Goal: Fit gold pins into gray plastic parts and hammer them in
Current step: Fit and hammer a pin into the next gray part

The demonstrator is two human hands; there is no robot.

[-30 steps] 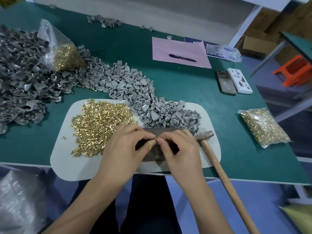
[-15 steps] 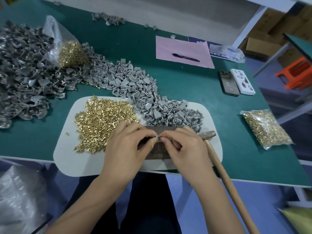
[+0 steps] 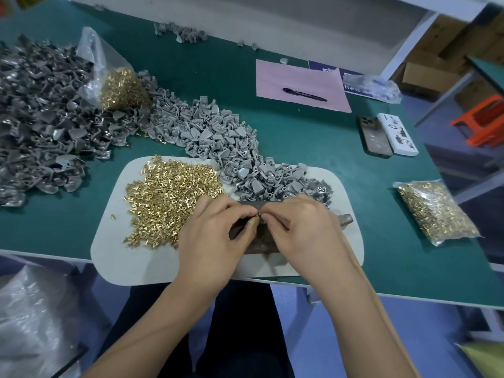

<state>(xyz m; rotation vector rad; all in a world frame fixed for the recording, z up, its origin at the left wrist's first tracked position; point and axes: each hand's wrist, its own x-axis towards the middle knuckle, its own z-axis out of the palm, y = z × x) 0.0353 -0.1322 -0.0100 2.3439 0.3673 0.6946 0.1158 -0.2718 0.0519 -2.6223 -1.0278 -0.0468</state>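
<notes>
Fingertips of the left hand (image 3: pixel 215 236) and right hand (image 3: pixel 302 230) meet, curled tight, pinching a tiny gray part (image 3: pixel 258 214) over the dark metal block (image 3: pixel 259 241). Which way it points is too small to tell. Both hands have stayed there, right beside the gold pins (image 3: pixel 171 197).

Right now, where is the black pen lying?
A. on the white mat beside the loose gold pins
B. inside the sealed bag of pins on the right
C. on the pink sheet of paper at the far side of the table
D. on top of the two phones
C: the black pen lies flat on the pink sheet, far from the white mat where both hands work.
</notes>
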